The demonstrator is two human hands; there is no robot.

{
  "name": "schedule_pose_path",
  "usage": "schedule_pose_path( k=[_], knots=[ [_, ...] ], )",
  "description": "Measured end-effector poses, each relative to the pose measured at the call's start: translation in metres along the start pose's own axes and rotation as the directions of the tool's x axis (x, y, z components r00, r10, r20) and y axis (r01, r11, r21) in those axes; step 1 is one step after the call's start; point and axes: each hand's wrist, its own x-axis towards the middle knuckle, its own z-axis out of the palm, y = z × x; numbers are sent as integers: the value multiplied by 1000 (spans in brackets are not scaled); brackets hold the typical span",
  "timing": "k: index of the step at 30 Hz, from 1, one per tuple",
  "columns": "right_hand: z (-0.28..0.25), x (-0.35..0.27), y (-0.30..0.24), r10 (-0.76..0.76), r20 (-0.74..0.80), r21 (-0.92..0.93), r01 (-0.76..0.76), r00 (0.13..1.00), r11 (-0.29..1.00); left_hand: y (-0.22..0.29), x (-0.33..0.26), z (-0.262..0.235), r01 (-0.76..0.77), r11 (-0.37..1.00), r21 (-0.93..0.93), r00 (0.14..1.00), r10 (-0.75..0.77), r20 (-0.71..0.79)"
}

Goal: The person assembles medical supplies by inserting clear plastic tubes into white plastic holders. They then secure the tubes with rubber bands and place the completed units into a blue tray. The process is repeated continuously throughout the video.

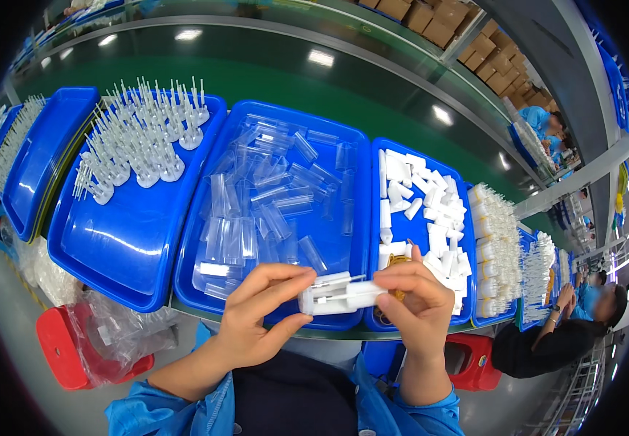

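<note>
In front of my chest, my left hand [260,320] pinches the round white base [307,300] of a small plastic part between thumb and fingers. Thin white prongs run from that base toward the right. My right hand [420,301] grips a short white plastic sleeve [362,294], which sits around or against the prongs; my fingers partly cover its right end. Both hands are over the near edge of a blue tray [365,218] full of clear plastic tubes [278,182]. Beside my right hand, another blue tray holds white plastic pieces [441,203] and tan elastic bands [399,260].
To the left, a blue tray [118,251] carries upright white pronged parts [147,134]. Further trays of such parts [492,251] line the right side. Red stools [64,356] stand below, one under plastic bags [122,327]. A co-worker [547,341] sits at the right.
</note>
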Motion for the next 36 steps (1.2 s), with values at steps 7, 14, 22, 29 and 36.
schedule_pose_path(
  k=[7,14,22,29,36],
  knots=[
    [14,-2,-8,-100,27,-61,102,995,993,5,1,2,13,999,-36,1000,-13,7],
    [11,4,-2,-197,42,-169,201,980,965,5,2,2,43,997,-68,999,-43,6],
    [-78,76,81,-119,-3,-671,86,993,736,6,5,4,53,990,-132,999,-54,0],
    [-77,84,97,32,137,-796,90,990,598,-1,1,2,33,987,-160,998,-41,-47],
    [-74,72,81,162,-15,-631,-135,987,764,2,4,3,57,985,-162,997,-64,-42]
  ],
)
